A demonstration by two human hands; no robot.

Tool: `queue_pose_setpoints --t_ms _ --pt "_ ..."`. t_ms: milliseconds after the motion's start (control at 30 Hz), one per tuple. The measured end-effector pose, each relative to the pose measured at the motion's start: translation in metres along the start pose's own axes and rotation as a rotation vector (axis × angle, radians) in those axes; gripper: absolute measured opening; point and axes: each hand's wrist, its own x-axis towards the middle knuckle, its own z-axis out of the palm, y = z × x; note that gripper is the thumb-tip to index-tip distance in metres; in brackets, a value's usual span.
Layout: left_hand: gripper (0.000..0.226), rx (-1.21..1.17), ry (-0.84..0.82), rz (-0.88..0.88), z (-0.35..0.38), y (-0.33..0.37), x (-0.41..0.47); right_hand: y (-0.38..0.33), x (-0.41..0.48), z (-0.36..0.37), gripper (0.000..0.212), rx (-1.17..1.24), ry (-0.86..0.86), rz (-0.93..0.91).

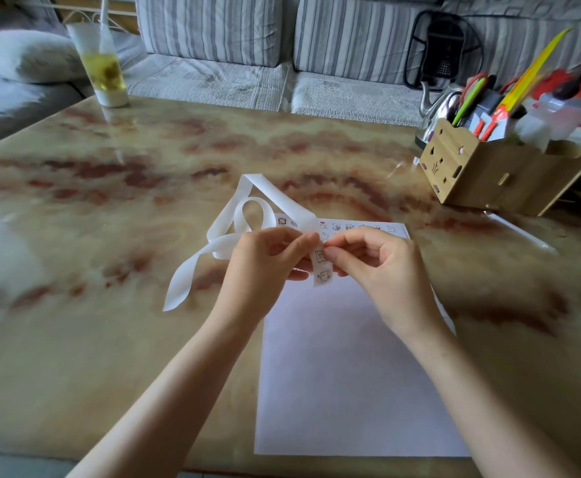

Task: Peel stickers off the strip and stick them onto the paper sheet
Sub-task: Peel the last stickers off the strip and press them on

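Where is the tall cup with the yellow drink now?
In the head view, the cup stands at the far left edge of the table, before the sofa.

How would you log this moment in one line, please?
left hand: holds strip | right hand: pinches strip | paper sheet: stickers along far edge

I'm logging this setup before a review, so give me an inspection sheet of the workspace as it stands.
Surface: glossy marbled table, with the paper sheet lying flat near its front edge.
Job's things: white strip looped over table and sheet; stickers in rows along the sheet's far edge.
Clutter: wooden organiser full of pens at right; kettle behind it; drink glass far left.
Hands: left hand and right hand both pinch the strip above the sheet.
Cables: nothing seen.
Surroundings: striped sofa behind the table.
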Motion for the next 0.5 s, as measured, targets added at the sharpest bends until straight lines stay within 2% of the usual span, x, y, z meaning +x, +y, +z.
queue_pose_setpoints --t_ms 500 --pt "0.025 -0.027 -0.036 -0.082 -0.0018 0.0019 0.0017 0.0054 0.0003 0.0019 0.017 -0.044 0.017 0.008"
